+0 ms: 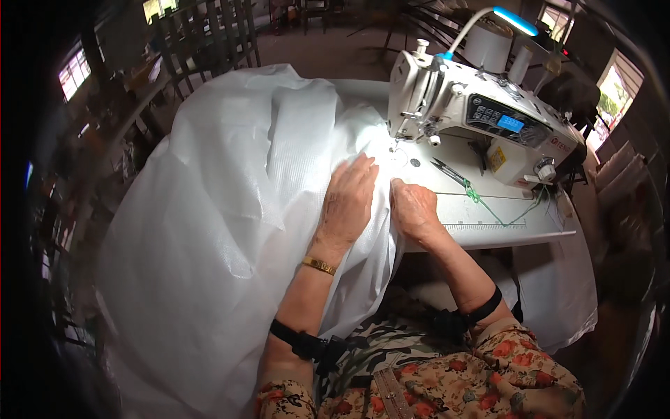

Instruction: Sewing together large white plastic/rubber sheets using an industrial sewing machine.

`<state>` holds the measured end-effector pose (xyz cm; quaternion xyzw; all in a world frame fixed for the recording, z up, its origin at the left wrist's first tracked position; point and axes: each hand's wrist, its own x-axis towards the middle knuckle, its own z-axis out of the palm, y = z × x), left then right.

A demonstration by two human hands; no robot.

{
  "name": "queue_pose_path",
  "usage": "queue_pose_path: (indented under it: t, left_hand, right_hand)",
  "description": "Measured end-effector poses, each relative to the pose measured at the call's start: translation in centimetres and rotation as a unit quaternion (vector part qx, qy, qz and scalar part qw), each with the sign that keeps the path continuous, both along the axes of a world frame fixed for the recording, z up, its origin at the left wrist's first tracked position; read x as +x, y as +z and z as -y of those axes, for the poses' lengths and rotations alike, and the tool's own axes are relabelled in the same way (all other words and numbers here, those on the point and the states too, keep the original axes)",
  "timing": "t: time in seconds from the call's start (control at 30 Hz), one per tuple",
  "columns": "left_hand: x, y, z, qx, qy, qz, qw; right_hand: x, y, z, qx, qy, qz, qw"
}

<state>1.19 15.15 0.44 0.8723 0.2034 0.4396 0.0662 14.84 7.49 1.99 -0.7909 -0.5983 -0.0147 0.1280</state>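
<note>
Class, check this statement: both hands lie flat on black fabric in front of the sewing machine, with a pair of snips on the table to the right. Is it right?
Not quite. The head view shows the fabric is white, not black. The rest holds: the left hand and right hand rest on it in front of the sewing machine, and the snips lie on the table to the right.

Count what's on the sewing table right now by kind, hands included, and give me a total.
Hands: 2, left hand flat on the fabric, right hand at its edge
White fabric: 1
Sewing machine: 1
Scissors: 1
Lamp: 1
Thread cones: 2
Total: 8
</note>
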Motion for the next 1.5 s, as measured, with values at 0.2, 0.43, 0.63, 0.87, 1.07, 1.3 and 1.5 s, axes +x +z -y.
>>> queue_pose_path:
  t: [0.2, 0.43, 0.63, 0.87, 1.07, 1.3, 1.5]
  left_hand:
    - [2.2, 0.5, 0.2, -0.152, -0.099, -0.044, 0.982]
    - [3.1, 0.9, -0.6, -0.101, -0.095, -0.135, 0.981]
    - [3.0, 0.9, 0.0, -0.060, -0.080, -0.135, 0.986]
    - [3.2, 0.7, 0.8, -0.082, -0.061, -0.120, 0.987]
    - [3.4, 0.5, 0.8, -0.054, -0.055, -0.135, 0.988]
    - [3.1, -0.1, 0.9, -0.053, -0.049, -0.147, 0.987]
    - [2.5, -0.3, 1.7, -0.048, -0.060, -0.143, 0.987]
  right_hand:
    - [-0.1, -0.3, 1.0, 0.066, 0.017, -0.028, 0.997]
    - [0.9, -0.6, 3.6, 0.144, 0.130, -0.070, 0.979]
    - [2.3, -1.3, 4.3, 0.151, 0.159, -0.031, 0.975]
    - [3.5, -2.3, 4.9, 0.255, 0.234, -0.047, 0.937]
    - [3.8, -2.2, 5.2, 0.254, 0.243, -0.068, 0.934]
    - [3.9, -2.2, 5.5, 0.239, 0.247, -0.077, 0.936]
    - [3.9, -2.3, 6.2, 0.240, 0.269, -0.082, 0.929]
